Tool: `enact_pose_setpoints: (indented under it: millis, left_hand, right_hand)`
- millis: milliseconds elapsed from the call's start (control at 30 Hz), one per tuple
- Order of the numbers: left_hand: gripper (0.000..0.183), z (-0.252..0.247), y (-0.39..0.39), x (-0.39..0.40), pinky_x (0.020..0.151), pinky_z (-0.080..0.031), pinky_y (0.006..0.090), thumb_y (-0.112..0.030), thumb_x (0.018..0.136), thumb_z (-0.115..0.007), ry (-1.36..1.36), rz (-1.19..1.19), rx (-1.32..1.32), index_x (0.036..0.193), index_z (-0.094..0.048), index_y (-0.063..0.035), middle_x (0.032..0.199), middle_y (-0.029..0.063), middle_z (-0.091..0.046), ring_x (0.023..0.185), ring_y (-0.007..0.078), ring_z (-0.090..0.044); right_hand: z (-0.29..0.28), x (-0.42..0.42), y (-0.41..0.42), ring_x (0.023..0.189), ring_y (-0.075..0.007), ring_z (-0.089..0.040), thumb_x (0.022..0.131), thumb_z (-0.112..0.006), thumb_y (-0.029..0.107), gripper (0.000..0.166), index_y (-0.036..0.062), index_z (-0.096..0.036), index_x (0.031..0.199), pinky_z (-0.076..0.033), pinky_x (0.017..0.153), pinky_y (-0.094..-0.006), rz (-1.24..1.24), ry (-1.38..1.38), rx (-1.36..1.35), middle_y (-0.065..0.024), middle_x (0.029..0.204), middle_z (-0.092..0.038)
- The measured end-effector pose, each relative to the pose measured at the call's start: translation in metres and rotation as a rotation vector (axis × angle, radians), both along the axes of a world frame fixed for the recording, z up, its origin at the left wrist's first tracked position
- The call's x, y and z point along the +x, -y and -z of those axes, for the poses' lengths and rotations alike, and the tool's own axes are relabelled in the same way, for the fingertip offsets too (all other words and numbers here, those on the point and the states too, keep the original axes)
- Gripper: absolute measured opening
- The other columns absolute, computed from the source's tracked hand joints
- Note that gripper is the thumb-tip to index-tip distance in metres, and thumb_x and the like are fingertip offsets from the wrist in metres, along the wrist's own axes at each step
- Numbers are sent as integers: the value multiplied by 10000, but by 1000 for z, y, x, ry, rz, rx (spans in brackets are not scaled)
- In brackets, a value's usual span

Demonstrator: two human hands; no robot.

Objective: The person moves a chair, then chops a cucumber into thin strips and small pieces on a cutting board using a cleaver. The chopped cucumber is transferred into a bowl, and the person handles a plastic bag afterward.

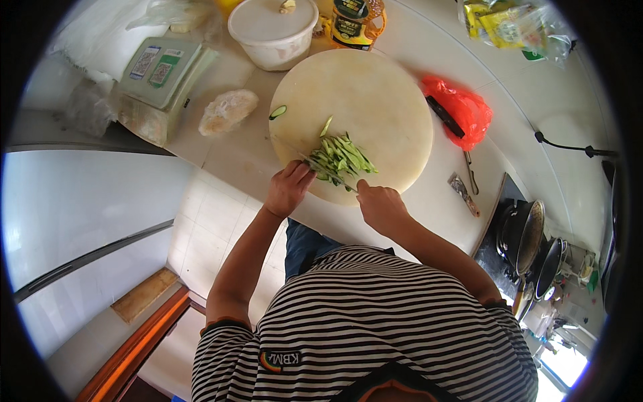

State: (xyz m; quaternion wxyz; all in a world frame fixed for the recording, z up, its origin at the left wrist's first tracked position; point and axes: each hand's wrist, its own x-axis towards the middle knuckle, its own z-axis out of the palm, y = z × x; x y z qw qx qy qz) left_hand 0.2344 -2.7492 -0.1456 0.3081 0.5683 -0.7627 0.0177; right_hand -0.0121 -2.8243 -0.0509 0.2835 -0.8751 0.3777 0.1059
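A round, pale cutting board (pixel 371 100) lies before me on the counter. On its near half is a heap of green cucumber strips (pixel 344 153). My right hand (pixel 382 207) grips the handle of a kitchen knife at the board's near edge. The thin knife blade (pixel 329 172) slants up and left from it, along the near side of the heap. My left hand (pixel 290 187) has its fingers bent against cucumber slices beside the blade; the fingers mostly hide those slices. One cucumber slice (pixel 278 112) lies apart at the board's left edge, and a stray strip (pixel 326 125) points away from the heap.
Behind the board stand a lidded white tub (pixel 274 37) and an oil bottle (pixel 357 25). A bagged item (pixel 228 111) and a kitchen scale (pixel 158 73) are left. To the right lie a red plastic bag (pixel 464 113), a black-handled tool (pixel 444 116), a peeler (pixel 463 193) and pans (pixel 530 236).
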Motion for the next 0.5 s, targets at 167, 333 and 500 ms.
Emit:
enact_pose_setpoints:
  millis: [167, 333, 500]
  left_hand:
    - [166, 4, -5, -2, 687, -574, 344, -70, 785, -711, -11, -7, -2, 951, -705, -57, 996, 49, -613, 950, 230, -640]
    - [175, 6, -5, -1, 695, -581, 354, -61, 786, -700, -44, 0, 23, 959, -696, -38, 1043, 74, -624, 963, 253, -644]
    - [187, 13, -7, 2, 711, -587, 355, -50, 783, -693, -30, 5, 34, 968, -687, -21, 1081, 94, -632, 984, 267, -650]
  right_hand:
    - [-6, 2, 1, 690, -447, -658, 984, -537, 152, 168, -14, -512, 1002, -509, 686, -558, -19, -41, -4, -220, 714, -660]
    - [3, 3, -1, 716, -447, -670, 981, -543, 150, 167, -12, -511, 1001, -514, 695, -556, -29, -74, -2, -229, 726, -666]
    - [2, 6, -4, 713, -448, -666, 979, -545, 147, 165, -14, -510, 995, -509, 691, -557, -14, -40, 25, -228, 724, -665]
